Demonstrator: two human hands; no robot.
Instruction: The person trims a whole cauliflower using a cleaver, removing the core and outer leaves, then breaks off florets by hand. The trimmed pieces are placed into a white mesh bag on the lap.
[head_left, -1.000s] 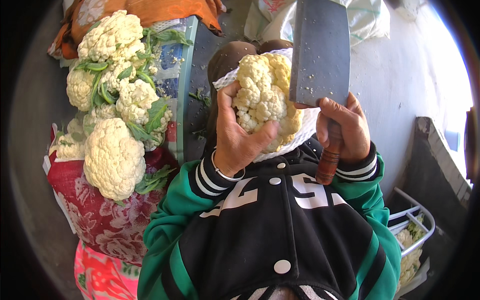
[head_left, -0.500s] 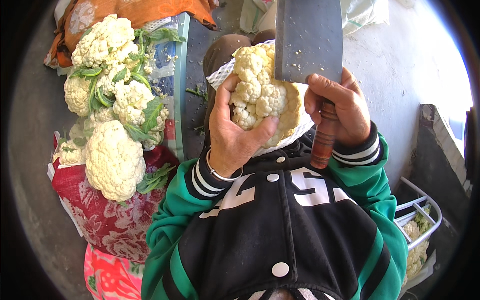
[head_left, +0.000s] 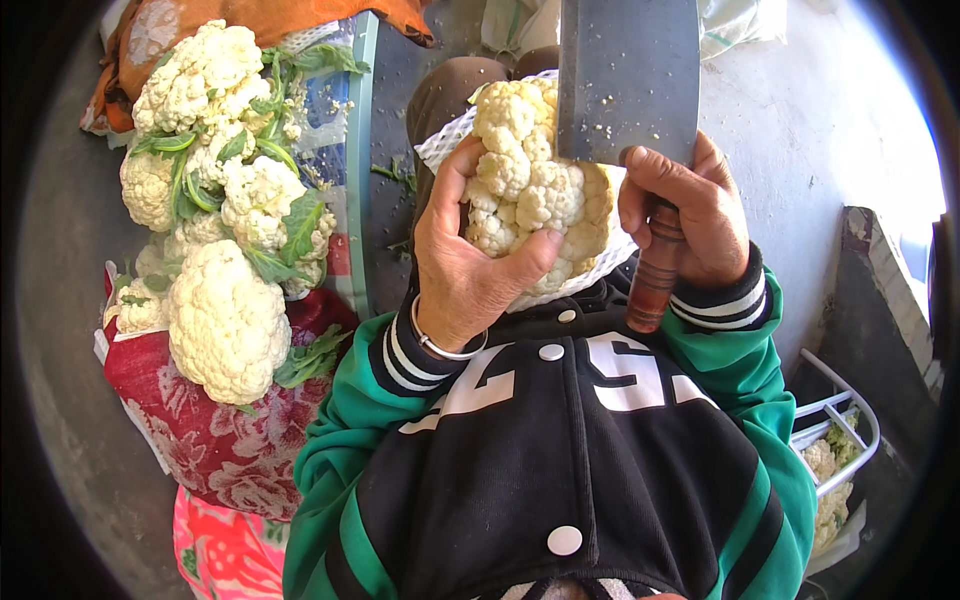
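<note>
A pale, partly cut cauliflower (head_left: 548,190) rests over my lap against a white mesh foam net (head_left: 570,287). Around its near left side my left hand (head_left: 475,260) is closed, thumb lying across the florets. My right hand (head_left: 690,205) grips a cleaver by its turned brown wooden handle (head_left: 655,275). The wide grey cleaver blade (head_left: 628,85) points away from me, speckled with small white crumbs. Its lower left corner overlaps the cauliflower's right side; whether it touches there I cannot tell.
Several cauliflower heads (head_left: 228,320) with green leaves are piled at my left on a red flowered cloth (head_left: 215,430). An orange cloth (head_left: 255,20) lies beyond them. To my right stands a white metal rack (head_left: 865,440) beside more cauliflower (head_left: 828,515). Crumbs dot the grey floor (head_left: 390,120).
The cleaver and my right hand have shifted slightly to the right. The cauliflower stays in my left hand, moved only a little.
</note>
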